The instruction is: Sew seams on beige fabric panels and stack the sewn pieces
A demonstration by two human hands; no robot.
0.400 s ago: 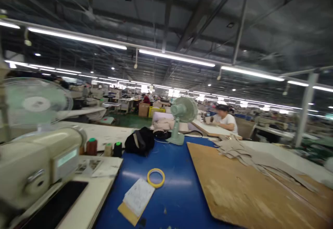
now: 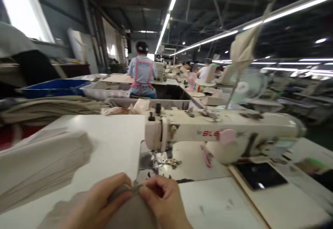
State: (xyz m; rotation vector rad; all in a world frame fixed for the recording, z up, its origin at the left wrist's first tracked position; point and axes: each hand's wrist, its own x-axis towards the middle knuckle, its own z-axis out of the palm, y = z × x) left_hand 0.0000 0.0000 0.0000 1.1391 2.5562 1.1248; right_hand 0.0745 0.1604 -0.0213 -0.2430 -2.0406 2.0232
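Both my hands pinch the top edge of a grey-beige piece of fabric low in the middle of the view. My left hand has its thumb and fingers closed on the fabric at the left. On the right, my right hand grips the same edge between thumb and curled forefinger. The fabric hangs down below the hands and runs out of view. Just beyond them is the needle area of a cream sewing machine, whose presser foot and metal plate sit apart from the fabric.
Stacked grey fabric pieces lie on the white table at left. Pink-handled snips lie under the machine arm, a dark phone at right. A person in a pink apron sits ahead, near a blue bin.
The view has swung from the blue table, fan and tape roll to the sewing machine. Both my hands, out of view before, now show, holding the fabric.
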